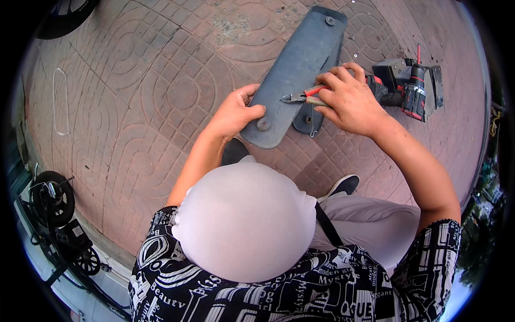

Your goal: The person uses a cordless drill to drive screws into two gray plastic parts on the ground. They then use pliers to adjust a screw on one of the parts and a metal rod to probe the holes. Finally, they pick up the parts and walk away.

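Note:
A long dark grey panel (292,70) with rounded ends slants across the paving in front of me, a round fitting near each end. My left hand (238,111) grips its left edge near the close end, thumb on top and fingers going out of sight below. My right hand (351,99) is closed around red-handled pliers (295,97), whose jaws point left over the panel's face. Whether the jaws touch the panel I cannot tell. Under its right side shows a second dark piece (307,119) with a round fitting and a thin wire hook (313,131) hanging by it.
A red-and-black cordless drill (414,92) lies at the right among dark parts (391,74). On the left, a white loop (61,102) rests on the patterned paving (145,91). Wheeled vehicle parts (53,198) stand at the lower left, and a tyre (64,21) at the upper left.

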A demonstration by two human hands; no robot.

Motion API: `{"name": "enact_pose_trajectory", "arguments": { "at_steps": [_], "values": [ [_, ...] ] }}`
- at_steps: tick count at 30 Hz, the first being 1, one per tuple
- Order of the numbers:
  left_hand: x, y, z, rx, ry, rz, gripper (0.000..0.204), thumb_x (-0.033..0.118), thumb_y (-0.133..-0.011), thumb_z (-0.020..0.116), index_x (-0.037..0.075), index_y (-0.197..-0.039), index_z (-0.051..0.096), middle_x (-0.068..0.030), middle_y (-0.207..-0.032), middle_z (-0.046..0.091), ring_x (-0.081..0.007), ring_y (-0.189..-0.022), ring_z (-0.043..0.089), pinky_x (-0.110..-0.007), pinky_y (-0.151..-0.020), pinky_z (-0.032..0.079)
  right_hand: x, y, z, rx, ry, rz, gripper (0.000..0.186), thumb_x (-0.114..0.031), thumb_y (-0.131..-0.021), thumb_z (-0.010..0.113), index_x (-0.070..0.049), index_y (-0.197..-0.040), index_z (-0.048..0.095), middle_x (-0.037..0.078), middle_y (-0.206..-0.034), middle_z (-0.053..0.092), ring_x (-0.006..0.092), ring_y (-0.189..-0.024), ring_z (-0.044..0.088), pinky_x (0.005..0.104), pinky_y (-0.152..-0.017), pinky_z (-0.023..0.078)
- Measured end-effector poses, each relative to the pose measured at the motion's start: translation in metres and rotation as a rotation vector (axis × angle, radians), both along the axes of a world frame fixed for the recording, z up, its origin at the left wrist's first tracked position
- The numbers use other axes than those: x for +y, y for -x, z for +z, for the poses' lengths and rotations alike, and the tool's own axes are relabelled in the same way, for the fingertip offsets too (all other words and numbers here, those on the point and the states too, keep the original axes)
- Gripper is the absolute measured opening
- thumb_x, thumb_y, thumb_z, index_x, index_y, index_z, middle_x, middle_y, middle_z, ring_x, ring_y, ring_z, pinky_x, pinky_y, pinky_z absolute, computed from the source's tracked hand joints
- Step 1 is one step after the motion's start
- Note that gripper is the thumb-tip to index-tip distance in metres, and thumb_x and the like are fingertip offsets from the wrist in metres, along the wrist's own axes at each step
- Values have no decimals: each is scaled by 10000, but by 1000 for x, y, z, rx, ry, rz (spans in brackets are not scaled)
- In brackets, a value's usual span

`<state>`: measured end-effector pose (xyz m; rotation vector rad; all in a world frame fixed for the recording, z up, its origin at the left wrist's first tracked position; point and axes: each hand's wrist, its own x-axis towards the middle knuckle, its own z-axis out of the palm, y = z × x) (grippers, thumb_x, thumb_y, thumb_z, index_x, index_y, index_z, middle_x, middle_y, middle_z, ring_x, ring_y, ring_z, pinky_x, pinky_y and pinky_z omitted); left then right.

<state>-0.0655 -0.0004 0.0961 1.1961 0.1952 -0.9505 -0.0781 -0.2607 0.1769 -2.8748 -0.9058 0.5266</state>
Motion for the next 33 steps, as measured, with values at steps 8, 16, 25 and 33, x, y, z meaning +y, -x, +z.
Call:
{"name": "enact_pose_trajectory", "arguments": {
  "at_steps": [8, 16, 25, 33],
  "values": [
    [-2, 2, -2, -24, -3, -57, 514, -16, -761, 575, -83, -1270, 555, -82, -1036, 661, -114, -868, 625, -260, -779, 514, -1, 0, -11, -61, -10, 78, 237, -304, -805, 706, -99, -922, 688, 55, -1146, 580, 245, -1135, 503, 487, -1063, 288],
    [9, 6, -15, -26, -6, -99, 521, -1, -772, 593, -61, -1287, 546, -80, -1124, 644, -133, -962, 614, -276, -869, 486, -9, 6, -45, -61, -191, 106, 227, -308, -817, 699, -96, -900, 694, 53, -1043, 563, 237, -982, 549, 398, -918, 401],
    [22, 10, -19, 39, -101, 10, 505, -26, -792, 585, -62, -1293, 535, -98, -1122, 644, -151, -976, 621, -291, -866, 500, 34, 40, -75, 90, -450, -441, 319, -322, -927, 611, -11, -878, 660, 143, -971, 595, 321, -794, 595, 433, -747, 485],
    [35, 19, -50, 45, -183, 490, 370, -2, -849, 636, -31, -1210, 562, -101, -1089, 659, -159, -922, 648, -306, -801, 536, 97, 68, -102, 284, -658, -976, 399, -368, -980, 510, 15, -990, 620, 205, -1035, 594, 403, -936, 603, 482, -811, 495]
  ]
}}
